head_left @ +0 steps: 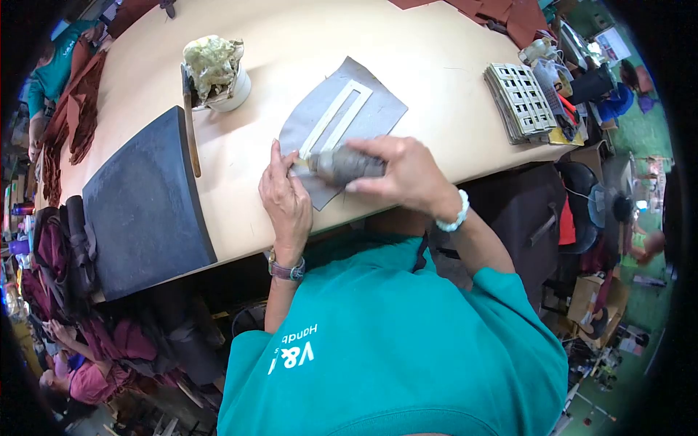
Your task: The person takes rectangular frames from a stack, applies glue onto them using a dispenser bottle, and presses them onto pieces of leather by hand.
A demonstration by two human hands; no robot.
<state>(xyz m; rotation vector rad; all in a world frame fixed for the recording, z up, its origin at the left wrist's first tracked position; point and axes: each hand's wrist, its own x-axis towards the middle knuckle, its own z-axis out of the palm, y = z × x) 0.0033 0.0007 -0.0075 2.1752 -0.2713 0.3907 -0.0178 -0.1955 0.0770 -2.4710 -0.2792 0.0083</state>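
Note:
A grey, leather-like piece lies flat on the table with a pale, long, slotted frame on top. My right hand is closed round a thick, dark grey-brown tool, blurred by motion, its narrow yellowish end pointing left. That end is by the lower part of the frame; contact cannot be made out. My left hand is at the piece's lower left edge, fingers stretched out, with fingertips close to the tool's end.
On the left stand a white pot with a pale, crusted mass, a brown stick leaning on it, and a dark board. Stacked pale cut-out plates sit at right. Reddish-brown pieces lie at the far edge. Other people work at left.

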